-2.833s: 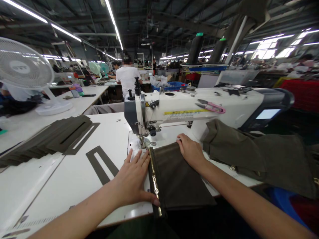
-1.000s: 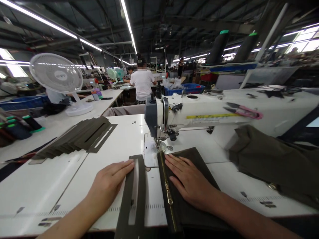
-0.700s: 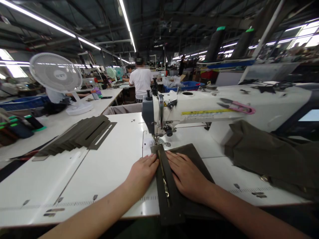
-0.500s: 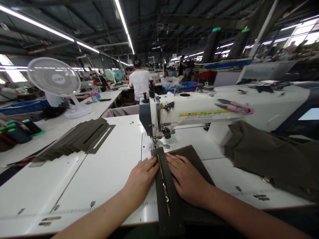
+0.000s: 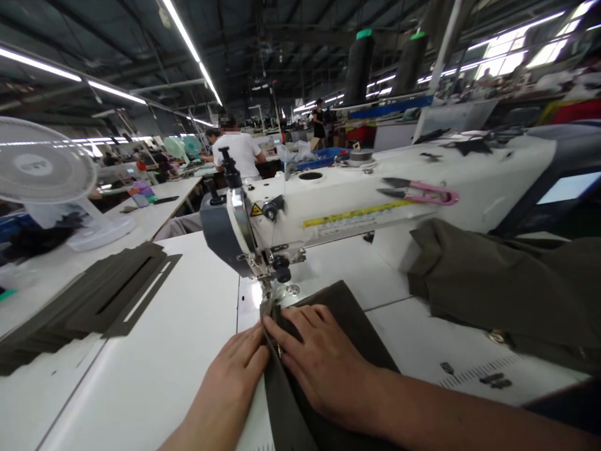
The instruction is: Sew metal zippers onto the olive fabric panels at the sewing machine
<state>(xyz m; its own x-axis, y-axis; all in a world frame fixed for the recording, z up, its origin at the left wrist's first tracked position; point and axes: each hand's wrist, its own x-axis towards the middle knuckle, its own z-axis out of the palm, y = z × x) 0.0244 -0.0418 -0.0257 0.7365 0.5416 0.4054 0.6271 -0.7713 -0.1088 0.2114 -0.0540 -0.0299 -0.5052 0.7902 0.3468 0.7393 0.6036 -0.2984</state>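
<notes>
A dark olive fabric panel (image 5: 350,316) with a zipper lies under the presser foot (image 5: 270,294) of a white sewing machine (image 5: 357,200). A slotted olive facing strip (image 5: 278,391) lies over the zipper. My left hand (image 5: 232,382) rests flat with fingers stretched, its tips on the strip's left edge. My right hand (image 5: 323,363) lies flat on the panel, fingers extended, fingertips touching the strip just before the needle. Neither hand grips anything.
A stack of slotted olive strips (image 5: 94,297) lies at the left of the table (image 5: 154,363). Bundled olive fabric (image 5: 507,294) is at the right. Pink thread snips (image 5: 422,191) lie on the machine arm. A white fan (image 5: 42,175) stands far left. A person in white (image 5: 237,153) works beyond.
My left hand slid a slotted strip from the left onto the zipper. Both hands then pushed the layers up to the presser foot, and my head moved closer.
</notes>
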